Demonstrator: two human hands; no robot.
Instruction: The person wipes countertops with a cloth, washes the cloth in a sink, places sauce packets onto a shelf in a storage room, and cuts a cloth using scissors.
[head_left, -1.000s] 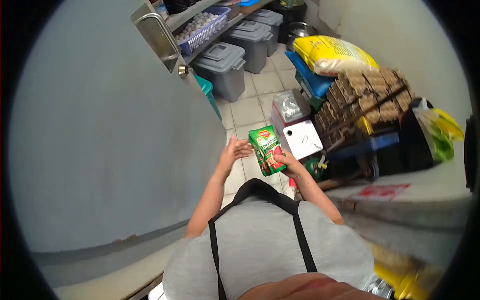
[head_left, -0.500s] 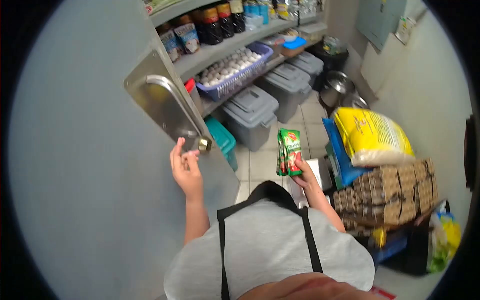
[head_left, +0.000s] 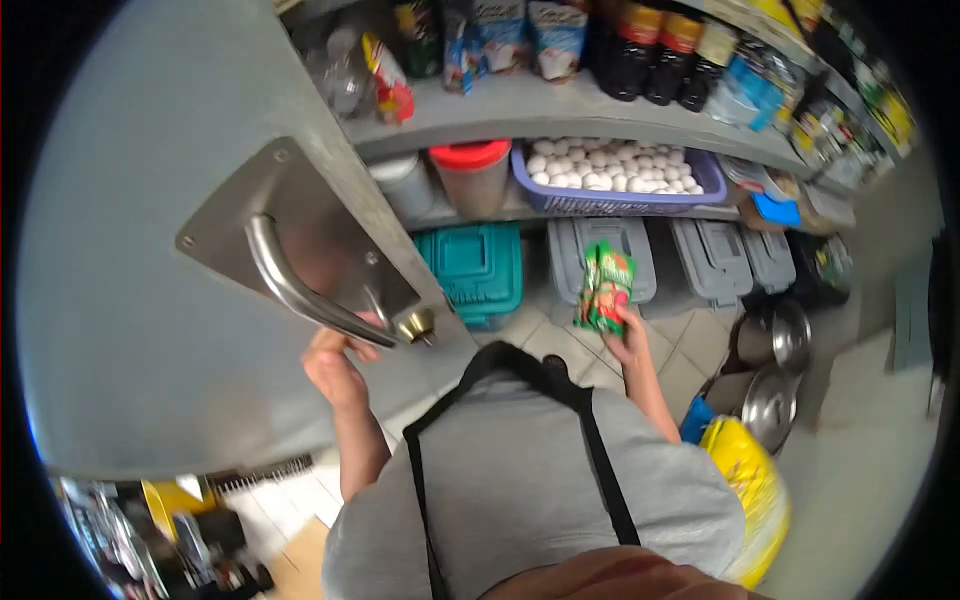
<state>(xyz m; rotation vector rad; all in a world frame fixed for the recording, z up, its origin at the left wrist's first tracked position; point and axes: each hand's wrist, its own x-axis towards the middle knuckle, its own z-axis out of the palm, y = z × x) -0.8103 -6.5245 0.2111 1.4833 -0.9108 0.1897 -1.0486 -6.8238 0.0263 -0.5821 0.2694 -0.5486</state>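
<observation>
My left hand [head_left: 337, 368] is at the lower end of the curved metal door handle [head_left: 285, 280], its fingers bent around behind the bar. Beside those fingers a brass lock cylinder [head_left: 416, 325] juts from the grey door [head_left: 160, 380]. Out in front, on the right, my right hand [head_left: 627, 338] is closed on the bottom of green and red tomato sauce pouches [head_left: 606, 287], which stand upright in its grip. The pouches cover part of a grey lidded bin behind them.
Shelves hold dark bottles [head_left: 632, 55], a purple basket of eggs [head_left: 620, 203] and a red-lidded tub [head_left: 472, 180]. Below are a teal bin [head_left: 470, 268] and grey bins [head_left: 715, 262]. Metal pots [head_left: 770, 400] and a yellow sack [head_left: 745, 490] stand at the right.
My left hand has come up to the door handle and closed around it. My view has swung right toward the shelves, with the door opening at lower left now showing. The pouches remain in my right hand.
</observation>
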